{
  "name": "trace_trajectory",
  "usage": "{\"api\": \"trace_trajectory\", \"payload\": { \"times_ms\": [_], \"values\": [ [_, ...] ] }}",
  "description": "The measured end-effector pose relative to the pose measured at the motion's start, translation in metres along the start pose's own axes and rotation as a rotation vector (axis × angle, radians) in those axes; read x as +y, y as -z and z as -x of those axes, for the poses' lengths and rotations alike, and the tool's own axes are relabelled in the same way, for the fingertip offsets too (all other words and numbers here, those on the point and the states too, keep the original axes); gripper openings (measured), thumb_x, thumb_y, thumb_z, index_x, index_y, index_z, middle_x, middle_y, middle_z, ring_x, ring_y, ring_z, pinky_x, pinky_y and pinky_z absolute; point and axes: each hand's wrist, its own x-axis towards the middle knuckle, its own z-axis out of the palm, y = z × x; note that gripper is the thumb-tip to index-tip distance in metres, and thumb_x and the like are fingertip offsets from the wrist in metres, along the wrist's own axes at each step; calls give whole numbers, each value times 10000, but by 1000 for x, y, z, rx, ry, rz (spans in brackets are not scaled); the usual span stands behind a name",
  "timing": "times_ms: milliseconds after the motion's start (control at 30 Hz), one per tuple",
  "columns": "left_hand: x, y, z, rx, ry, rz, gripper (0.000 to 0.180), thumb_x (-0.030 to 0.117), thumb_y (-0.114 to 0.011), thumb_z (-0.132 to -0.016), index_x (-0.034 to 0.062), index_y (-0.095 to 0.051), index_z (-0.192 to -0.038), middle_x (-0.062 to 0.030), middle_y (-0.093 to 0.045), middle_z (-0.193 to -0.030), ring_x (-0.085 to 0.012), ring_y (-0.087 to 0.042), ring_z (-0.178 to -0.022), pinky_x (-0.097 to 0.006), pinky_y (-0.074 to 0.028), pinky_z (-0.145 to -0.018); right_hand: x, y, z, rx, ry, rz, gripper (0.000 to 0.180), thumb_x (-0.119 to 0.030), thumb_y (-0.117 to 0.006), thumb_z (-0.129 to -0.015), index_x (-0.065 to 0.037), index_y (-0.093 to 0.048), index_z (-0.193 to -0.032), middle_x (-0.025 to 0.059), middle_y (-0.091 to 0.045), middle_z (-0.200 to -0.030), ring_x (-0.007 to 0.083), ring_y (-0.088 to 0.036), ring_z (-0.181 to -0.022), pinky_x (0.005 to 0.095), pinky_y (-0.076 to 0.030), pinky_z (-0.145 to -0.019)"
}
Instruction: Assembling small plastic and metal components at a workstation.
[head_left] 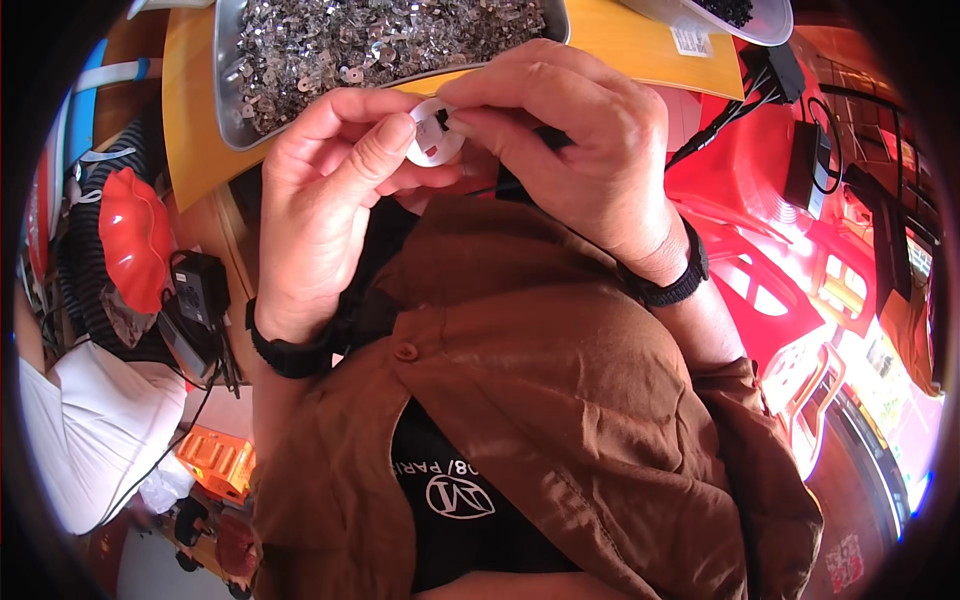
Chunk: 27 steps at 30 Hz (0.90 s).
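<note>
a red bowl-like thing (135, 240) and a black box with wires (200, 290) are seen far left of the left hand (320, 210). a small white round piece (435, 135) is pinched by the left hand's thumb and fingers, and is gripped from the other side by the right hand (585, 150). just above both hands, a silver tray (228, 100) full of tiny shiny bits is set on a yellow board (190, 130). red plastic stools (760, 250) are seen right of the right hand.

Assembly workshop: metal tray (232, 95) heaped with small parts (380, 35).
</note>
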Motion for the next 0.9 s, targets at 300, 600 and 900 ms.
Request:
{"api": "trace_trajectory", "payload": {
  "times_ms": [300, 600, 900],
  "values": [
    [0, -7, -1, 97, -136, -97, 359, 80, -521, -915, -36, -442, -1246, -139, -558, -1130, -222, -573, -1037, -394, -468, -940, 0, -6, 2, -3, -663, -753, 177, -105, -652, -842, 28, -619, -955, 50, -661, -740, 51, -592, -575, 183, -484, -497],
    [-3, -5, -1, 62, -164, -133, 317, 33, -514, -909, -41, -474, -1215, -139, -549, -1138, -211, -573, -1033, -366, -502, -897, -4, -10, 0, 5, -671, -688, 129, -77, -666, -815, 22, -629, -890, 36, -646, -682, 44, -547, -491, 177, -431, -431],
    [-7, -14, -4, 138, -313, -222, 194, 12, -618, -841, 15, -636, -1034, -47, -579, -1074, -89, -591, -819, -189, -452, -538, -2, -2, -5, 4, -788, -963, 127, -42, -669, -788, 10, -632, -898, 66, -651, -735, 84, -595, -576, 200, -485, -499]
  ]
}}
